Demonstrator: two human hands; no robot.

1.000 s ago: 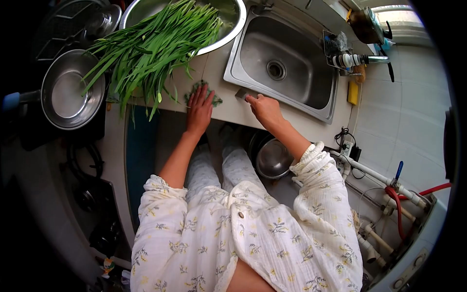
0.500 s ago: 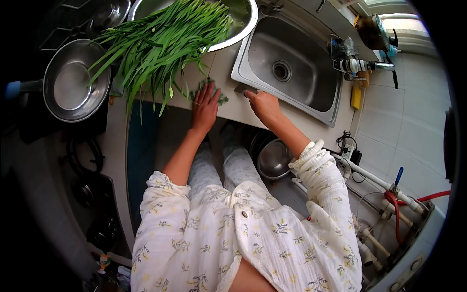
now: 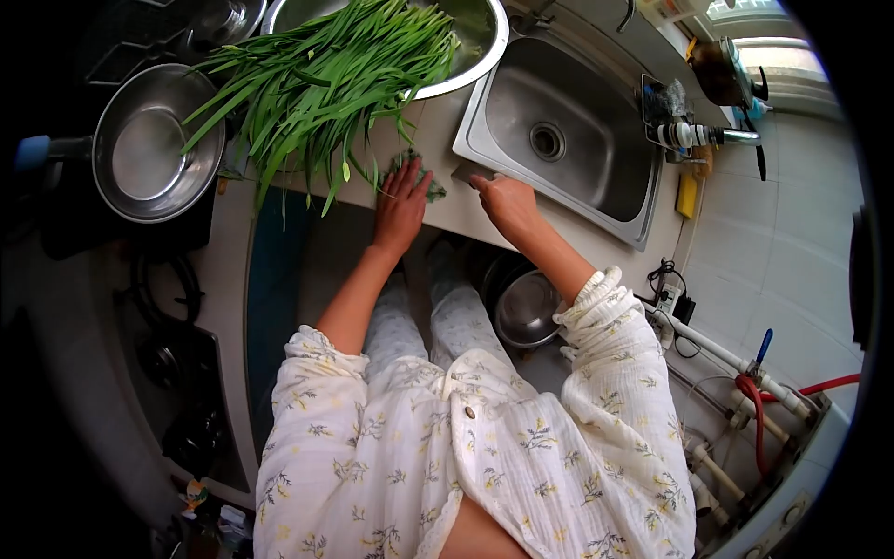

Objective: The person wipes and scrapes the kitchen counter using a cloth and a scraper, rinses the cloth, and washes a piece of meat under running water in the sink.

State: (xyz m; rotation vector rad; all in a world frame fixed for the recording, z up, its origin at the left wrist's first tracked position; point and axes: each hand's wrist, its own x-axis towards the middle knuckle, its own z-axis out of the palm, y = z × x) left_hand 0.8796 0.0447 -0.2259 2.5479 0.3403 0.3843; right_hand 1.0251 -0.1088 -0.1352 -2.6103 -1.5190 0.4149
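Note:
My left hand (image 3: 402, 205) lies flat on the light counter, its fingers stretched out over a small dark-green mottled patch (image 3: 435, 191). Whether that patch is a cloth or bits of greens I cannot tell. Closed around a knife, my right hand (image 3: 508, 207) rests at the counter edge beside the sink. Only a bit of the knife's flat metal blade (image 3: 463, 173) shows, pointing left; its handle is hidden in my fist. Long green garlic chives (image 3: 326, 93) hang out of a metal basin (image 3: 492, 56) just beyond my left hand.
A steel sink (image 3: 531, 102) is set into the counter on the right. The metal pan (image 3: 149, 144) sits on the stove at left. A yellow sponge (image 3: 687, 196) lies by the wall. Below the counter stand a metal pot (image 3: 527, 309) and white pipes (image 3: 717, 352).
The whole view has shifted slightly, so the counter and basin appear a little farther right. Both hands keep nearly the same pose and place on the counter.

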